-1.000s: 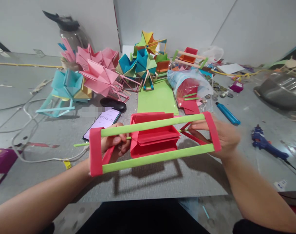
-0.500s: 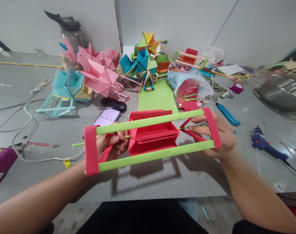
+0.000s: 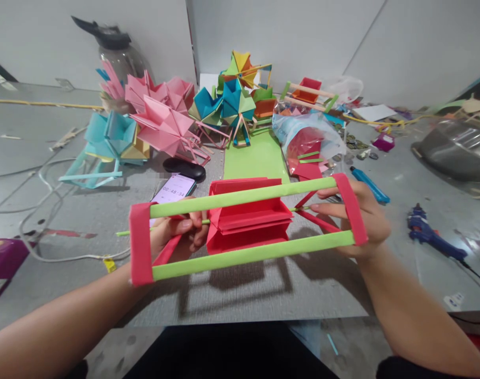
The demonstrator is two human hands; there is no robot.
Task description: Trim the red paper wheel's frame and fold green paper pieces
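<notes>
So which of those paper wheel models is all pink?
The pink paper wheel at back left, beside the light-blue one; the others mix blue, green, yellow or red.

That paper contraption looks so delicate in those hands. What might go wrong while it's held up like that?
The left hand pinches a thin green stick that runs into the red folded wheel; a squeeze might bend it. The right hand grips the frame's red end strip, and pulling could perhaps loosen its join with the green bars. If dropped, the piece may land on the phone just behind.
</notes>
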